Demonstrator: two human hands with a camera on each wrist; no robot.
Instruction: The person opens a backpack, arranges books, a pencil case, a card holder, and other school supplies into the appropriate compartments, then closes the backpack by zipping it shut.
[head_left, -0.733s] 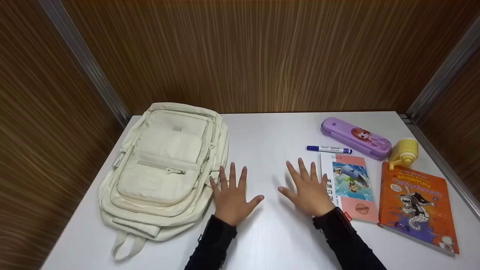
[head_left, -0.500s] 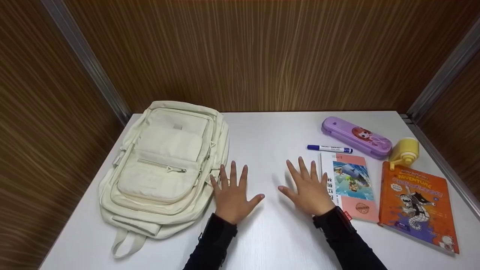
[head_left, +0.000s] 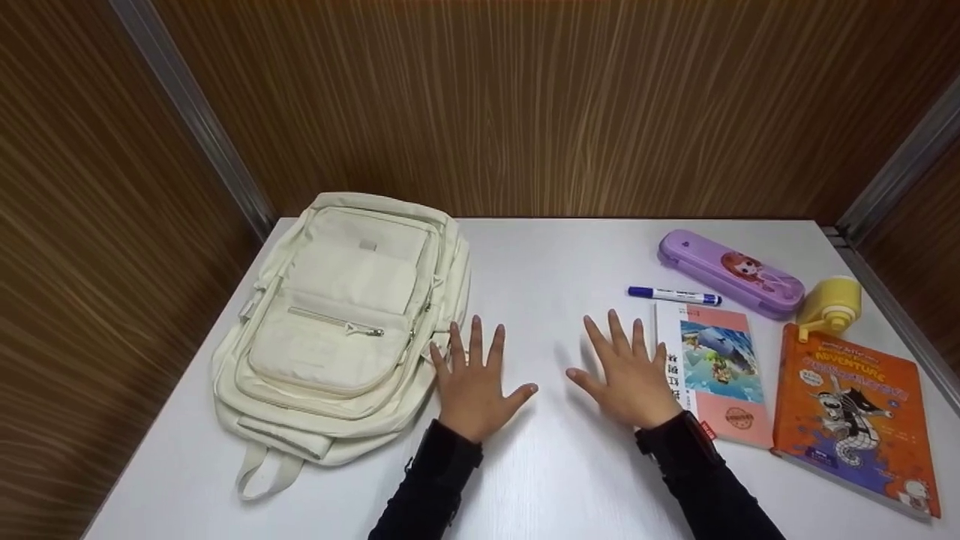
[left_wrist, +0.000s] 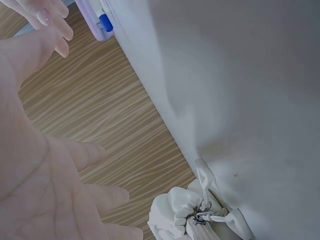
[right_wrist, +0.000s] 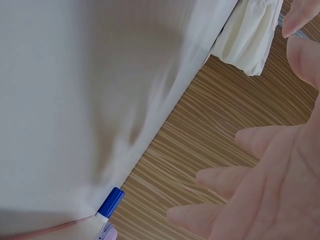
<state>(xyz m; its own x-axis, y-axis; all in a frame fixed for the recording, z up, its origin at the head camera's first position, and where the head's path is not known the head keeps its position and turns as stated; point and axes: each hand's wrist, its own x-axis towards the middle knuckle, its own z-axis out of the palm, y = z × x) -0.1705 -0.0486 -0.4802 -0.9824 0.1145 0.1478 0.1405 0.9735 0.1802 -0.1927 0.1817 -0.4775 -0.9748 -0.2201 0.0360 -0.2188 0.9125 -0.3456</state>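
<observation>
My left hand (head_left: 476, 390) is held over the white table with its fingers spread straight, its fingertips overlapping the right edge of the cream backpack (head_left: 337, 349) in the head view. Zipper pulls (left_wrist: 205, 215) on the backpack's side show in the left wrist view. Across from it, my right hand (head_left: 630, 382) also has its fingers spread and holds nothing. It overlaps the left edge of a pink and white book (head_left: 724, 412). Just beyond that book lies a marker (head_left: 675, 295) with a blue cap (right_wrist: 111, 202). Both palms face down, raised above the tabletop.
A purple pencil case (head_left: 697, 255) lies at the back right. Next to it a yellow object with a small crank (head_left: 836, 304) stands by the top of an orange book (head_left: 855, 420). Wood-grain panels (head_left: 525, 112) close in the white table (head_left: 525, 480) at the back and sides.
The head view has shifted slightly, so the backpack, books and hands all sit a little further right in it. Both hands keep their spread pose, and nothing has been picked up.
</observation>
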